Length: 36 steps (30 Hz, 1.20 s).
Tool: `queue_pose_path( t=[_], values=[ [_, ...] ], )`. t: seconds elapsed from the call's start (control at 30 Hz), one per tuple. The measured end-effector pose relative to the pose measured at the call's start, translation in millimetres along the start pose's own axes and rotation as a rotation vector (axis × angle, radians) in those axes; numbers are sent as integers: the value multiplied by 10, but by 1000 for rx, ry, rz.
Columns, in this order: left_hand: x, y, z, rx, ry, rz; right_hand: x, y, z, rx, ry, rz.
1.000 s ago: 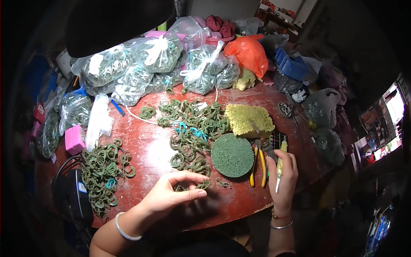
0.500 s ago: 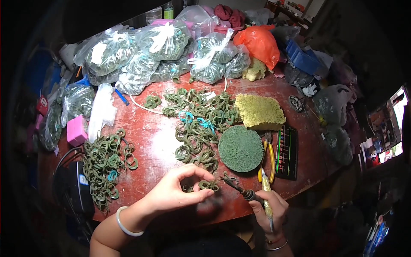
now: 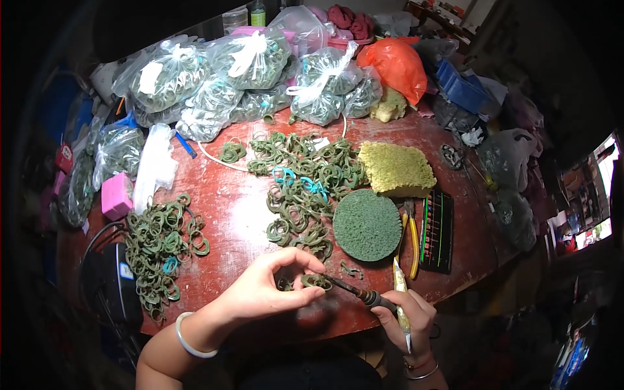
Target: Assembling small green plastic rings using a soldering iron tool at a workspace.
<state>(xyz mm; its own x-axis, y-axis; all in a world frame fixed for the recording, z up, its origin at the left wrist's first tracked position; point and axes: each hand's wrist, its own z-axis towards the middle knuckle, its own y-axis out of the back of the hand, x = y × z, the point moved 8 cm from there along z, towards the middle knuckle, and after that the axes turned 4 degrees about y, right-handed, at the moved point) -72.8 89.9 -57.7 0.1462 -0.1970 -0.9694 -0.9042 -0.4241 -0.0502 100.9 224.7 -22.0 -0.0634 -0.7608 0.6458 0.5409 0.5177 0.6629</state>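
Head view: left fingers (image 3: 301, 298) pinch one ring (image 3: 318, 280), right fingers (image 3: 421, 311) clasp one dark tool (image 3: 369, 297), one yellow tool (image 3: 400, 284).

Cool white light from above, strongest over the middle of the red wooden worktop (image 3: 211, 270), where a patch left of centre blows out to white glare. Clear, knotted plastic bags (image 3: 253, 68) throw back hard highlights. Soft dark shadow on the worktop beneath the bare left grip (image 3: 276, 286). Surroundings dim, the right side murky; a pale, window-like opening (image 3: 610, 170) at far right overexposes. Fisheye bends straight edges; corners go black. Centre reasonably sharp, outer areas soft.
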Motion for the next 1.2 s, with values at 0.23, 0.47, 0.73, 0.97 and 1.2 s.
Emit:
queue_pose_path(
  t=[0.23,0.47,0.73,0.97,1.2],
  values=[
    [-36,6,-2,-7,-17,33,-7,-7,-10,0,12,-11],
    [-11,8,-2,-11,7,-10,-1,3,-9,-1,-5,-23],
    [0,13,-1,-3,16,-1,-11,5,-15,-3,-2,-11],
    [-5,11,-4,-11,18,-2,1,-4,2,8,-8,-9],
    [-30,17,1,-12,-3,14,-7,5,5,-3,-15,-10]
  ],
)
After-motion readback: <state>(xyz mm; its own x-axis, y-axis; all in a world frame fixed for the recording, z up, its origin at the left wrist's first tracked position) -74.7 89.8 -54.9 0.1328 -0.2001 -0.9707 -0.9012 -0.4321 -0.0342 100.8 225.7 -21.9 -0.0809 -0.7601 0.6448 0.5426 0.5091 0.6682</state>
